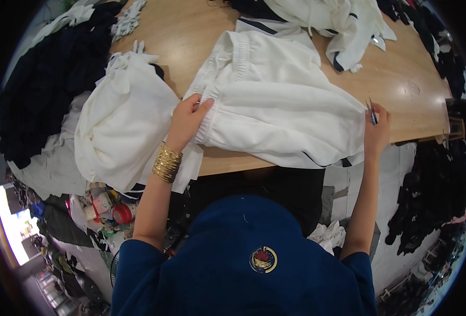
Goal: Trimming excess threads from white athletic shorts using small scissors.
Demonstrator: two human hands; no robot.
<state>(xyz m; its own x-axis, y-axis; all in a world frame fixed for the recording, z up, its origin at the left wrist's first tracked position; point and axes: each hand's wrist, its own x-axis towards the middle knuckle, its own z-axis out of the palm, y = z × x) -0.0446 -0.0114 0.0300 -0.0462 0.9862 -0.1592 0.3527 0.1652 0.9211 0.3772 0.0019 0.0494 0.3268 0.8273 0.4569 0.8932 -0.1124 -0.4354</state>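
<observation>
A pair of white shorts [291, 100] with a gathered elastic waistband [206, 113] lies spread on the wooden table, waist end to the left. Small dark marks show near its lower right edge. My left hand [188, 121], with gold bangles [167, 162] on the wrist, is closed on the near end of the waistband. At the right end of the shorts, my right hand [378, 126] is closed round a small pair of thread snips [372, 111], blades pointing up. That hand also touches the edge of the cloth; whether it grips the fabric is hidden.
A heap of white garments [127, 116] sits left of the shorts, beside a dark cloth pile [54, 84]. More white garments with navy trim [343, 31] lie at the table's far side. Dark clothes [427, 195] are piled at right, beyond the table edge [417, 140].
</observation>
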